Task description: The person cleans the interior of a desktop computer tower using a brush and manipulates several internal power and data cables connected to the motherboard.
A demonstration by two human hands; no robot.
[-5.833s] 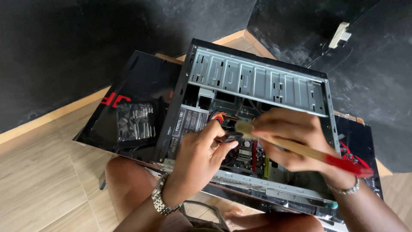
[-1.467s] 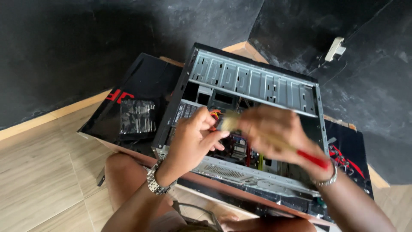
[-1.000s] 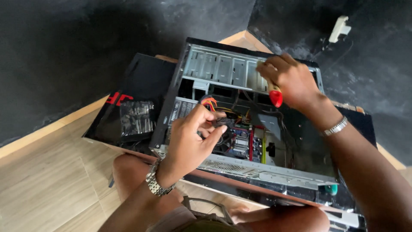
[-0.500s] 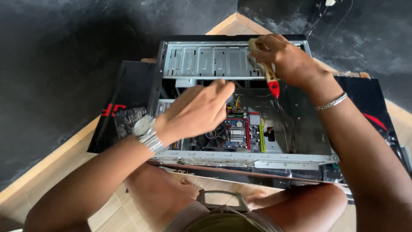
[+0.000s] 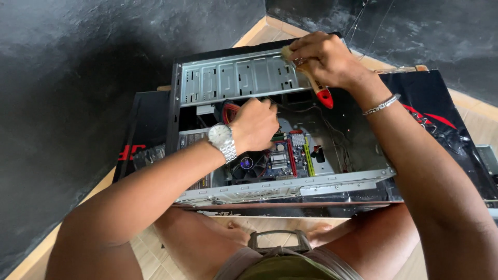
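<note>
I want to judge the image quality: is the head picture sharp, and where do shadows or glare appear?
Head view: mostly sharp; daylight is even; the open computer case interior lies in shadow under the left hand; the black panel shows soft glare; right hand unblurred.

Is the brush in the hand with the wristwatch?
No, the brush is held by the right hand, which wears a bracelet; the wristwatch is on the left hand.

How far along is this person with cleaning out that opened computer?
Done: the computer case lies open on its side, its board exposed. In hand: the right hand holds a red-handled brush against the drive bay's top edge, while the left hand reaches among the cables. Left: how clean the board and fan are cannot be judged from here.
</note>
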